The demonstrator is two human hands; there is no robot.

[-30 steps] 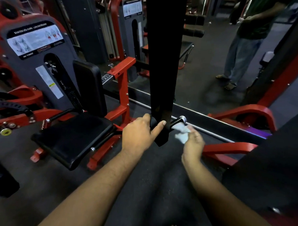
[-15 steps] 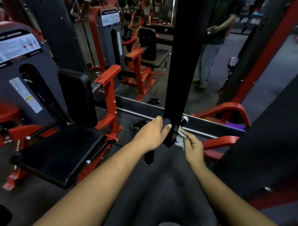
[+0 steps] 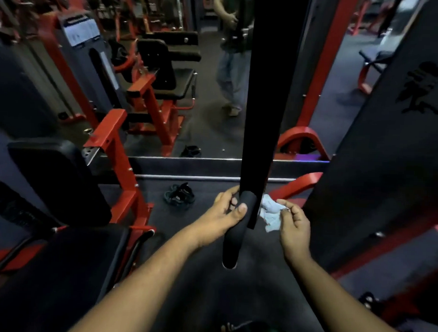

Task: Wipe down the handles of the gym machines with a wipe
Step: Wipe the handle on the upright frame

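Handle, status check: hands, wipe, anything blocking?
Left hand grips the black handle. Right hand pinches the wipe, just right of the handle, contact unclear. Black upright covers the handle's far end.

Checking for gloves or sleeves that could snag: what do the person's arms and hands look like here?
Both forearms are bare, with no sleeves in view. The left hand and right hand wear no gloves. No watch, band or ring shows on either.

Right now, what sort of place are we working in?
A gym floor, most likely. A red-framed weight machine with a black padded seat stands ahead, another black seat pad sits at left, and the left hand grips a black foam-covered handle while the right hand holds a crumpled white wipe.
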